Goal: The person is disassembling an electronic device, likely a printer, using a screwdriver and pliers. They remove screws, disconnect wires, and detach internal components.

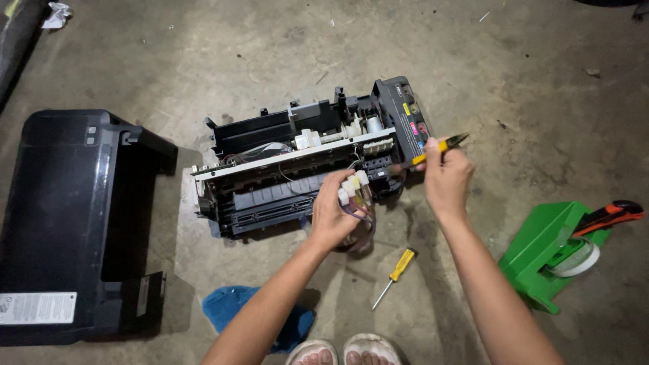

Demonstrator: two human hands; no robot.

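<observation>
Black plastic and pale sheet metal are lying bare in front of me: the printer chassis (304, 169) is sitting on the concrete floor (527, 101) with its outer shell (67, 223) already off and resting well apart at the left. I judge the stripping-down as well underway, with the carriage and ink parts not yet out.

My left hand (331, 216) is curling its fingers around a cluster of small whitish ink dampers (355, 186), their thin purple tubes (362, 226) looping down beneath. My right hand (446, 179) is pinching a yellow-handled screwdriver (429, 154), its tip pointing at the dark carriage area.

A second yellow screwdriver (395, 269) is lying on the floor between my arms, a blue cloth (233, 304) near my feet, and a glossy green stool (541, 253) with a tape roll (574, 257) at the right.
</observation>
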